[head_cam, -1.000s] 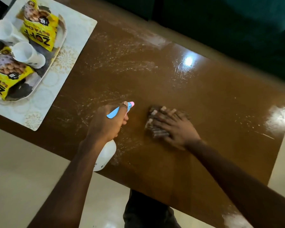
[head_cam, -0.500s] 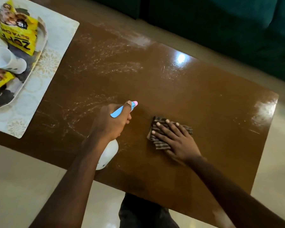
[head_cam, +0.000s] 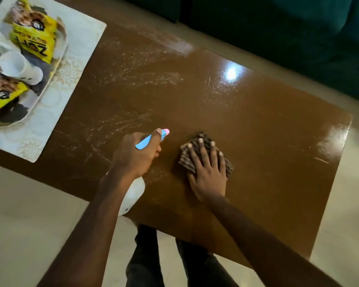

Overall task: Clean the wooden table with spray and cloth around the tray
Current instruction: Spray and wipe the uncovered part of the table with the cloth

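Wiping in progress — spray streaks remain toward the tray.

Head view: right hand [head_cam: 208, 175], flat and open, has slid the cloth [head_cam: 203, 139] rightward on the counter [head_cam: 267, 129]; left hand [head_cam: 135, 156] grips the spray bottle [head_cam: 133, 195] — tray [head_cam: 56, 56] far left.

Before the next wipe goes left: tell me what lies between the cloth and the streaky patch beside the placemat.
The left hand holding the spray bottle stands just left of the cloth, which lies under the right hand. Beyond that hand, the table is bare up to the streaks.
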